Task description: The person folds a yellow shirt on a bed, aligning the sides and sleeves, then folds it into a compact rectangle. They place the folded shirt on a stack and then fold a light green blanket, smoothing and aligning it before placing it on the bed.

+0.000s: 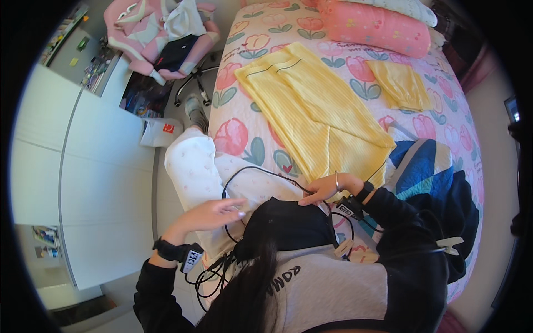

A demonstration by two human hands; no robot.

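Yellow cloth: a large ribbed yellow cloth lies spread on the bed, folded over on itself so a diagonal edge runs across it; thin dark piping shows near its top corner.
Where it lies: across the middle of the tulip-print bedcover, its lower end just beside the right hand.
Handling: by the look of it, soft, light and limp; it should drape and slide on the cover rather than hold a shape. A corner or the folded edge seems the best place to pinch it, both hands spreading the load.
Right hand: resting at the near edge of the yellow cloth, fingers loosely extended, not closed around anything; a bangle and a dark wrist strap sit on the wrist. Whether it touches the cloth, I cannot tell.
Left hand: the left hand hovers open above the lap, fingers stretched out, gripping nothing; a black cable loops just beside it.
Nearby on the bed: a smaller folded yellow piece well apart toward the right, a pink pillow at the head, a blue patterned cloth near the right forearm.
Beyond: a pink chair piled with clothes stands off the bed's left corner.
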